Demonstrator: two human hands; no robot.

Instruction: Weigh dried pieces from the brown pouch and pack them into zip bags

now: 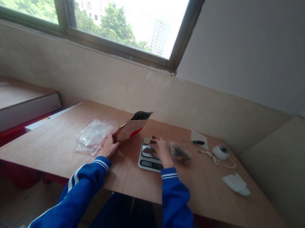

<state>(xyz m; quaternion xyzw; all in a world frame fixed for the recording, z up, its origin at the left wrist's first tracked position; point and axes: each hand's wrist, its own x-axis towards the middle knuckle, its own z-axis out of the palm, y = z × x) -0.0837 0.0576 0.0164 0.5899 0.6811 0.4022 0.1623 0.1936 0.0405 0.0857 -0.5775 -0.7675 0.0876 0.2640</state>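
Note:
My left hand (109, 147) is closed on the lower end of a brown paper pouch (126, 130). The pouch leans to the right, its dark mouth open and a red patch on its side. My right hand (162, 150) is over a small white digital kitchen scale (142, 162) with a mirror-like plate. Its fingers are closed at a small brown, dried-looking piece (153, 140) at the plate's far edge; what kind it is I cannot make out. To the right of the scale lies a clear plastic bag (182, 155) with dark brown bits in it.
Clear plastic bags (92, 137) lie left of the pouch. At the right are a screwdriver (198, 142) on white paper, a white dome camera (221, 152) with its cable, and a crumpled white tissue (236, 183). A wall and window (128, 10) stand behind the wooden table (62, 153).

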